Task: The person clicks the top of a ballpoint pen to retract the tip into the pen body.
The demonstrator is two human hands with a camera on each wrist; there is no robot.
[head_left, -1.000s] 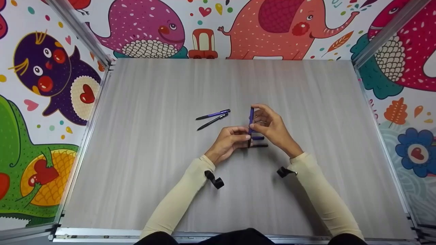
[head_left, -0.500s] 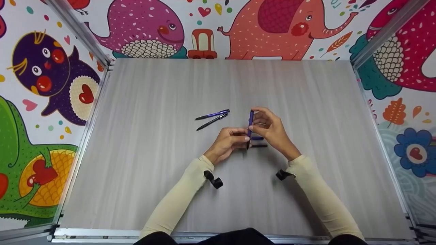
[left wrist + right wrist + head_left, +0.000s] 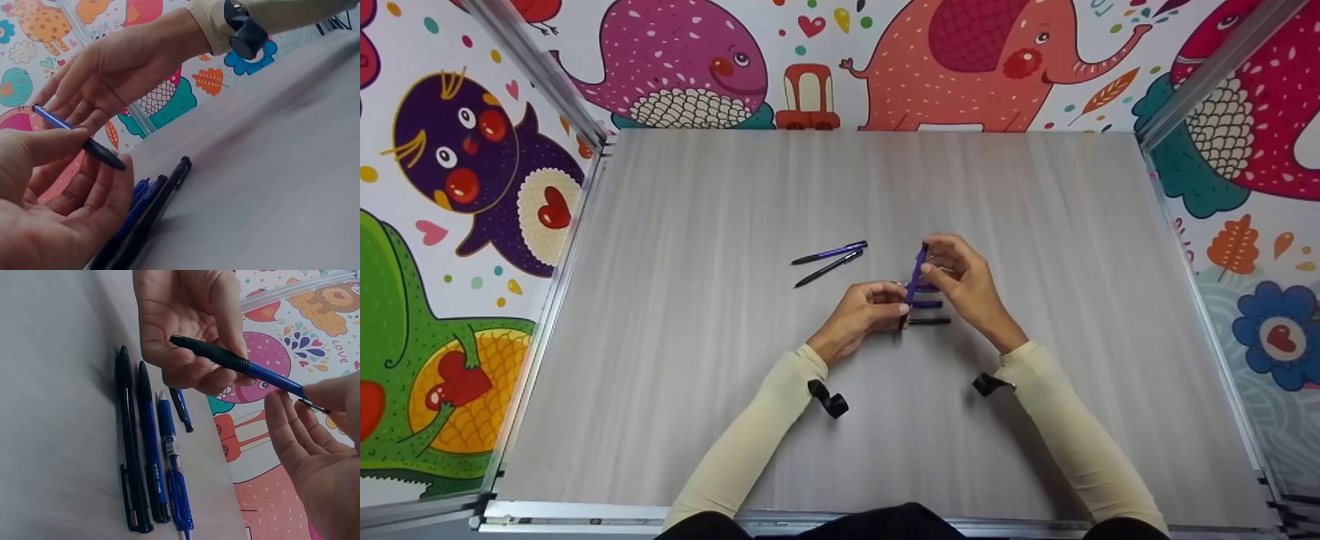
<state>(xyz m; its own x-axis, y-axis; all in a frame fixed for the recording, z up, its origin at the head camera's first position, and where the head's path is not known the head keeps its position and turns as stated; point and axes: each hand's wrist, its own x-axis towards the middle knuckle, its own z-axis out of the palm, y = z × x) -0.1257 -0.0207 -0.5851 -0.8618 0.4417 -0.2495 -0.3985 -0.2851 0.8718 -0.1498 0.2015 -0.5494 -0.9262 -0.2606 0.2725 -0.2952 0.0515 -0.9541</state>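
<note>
Left hand (image 3: 862,311) pinches blue pen (image 3: 274,377) near its dark tip end; right hand (image 3: 971,277) grips same pen near clip end. Pen tilted, bridging hands, raised off table (image 3: 735,390). Below hands, side by side: thick black pen (image 3: 129,439), plain blue pen (image 3: 151,433), blue-clipped pen (image 3: 179,492). Ahead of left hand: far blue pen (image 3: 829,253), far black pen (image 3: 826,271).

**One legible word: LOVE**

In the right wrist view, the printed wall (image 3: 340,352) reads "LOVE". White lettering (image 3: 158,478) on a blue pen (image 3: 151,444) and the label (image 3: 172,447) on a blue-clipped pen (image 3: 175,464) are too blurred to read.
</note>
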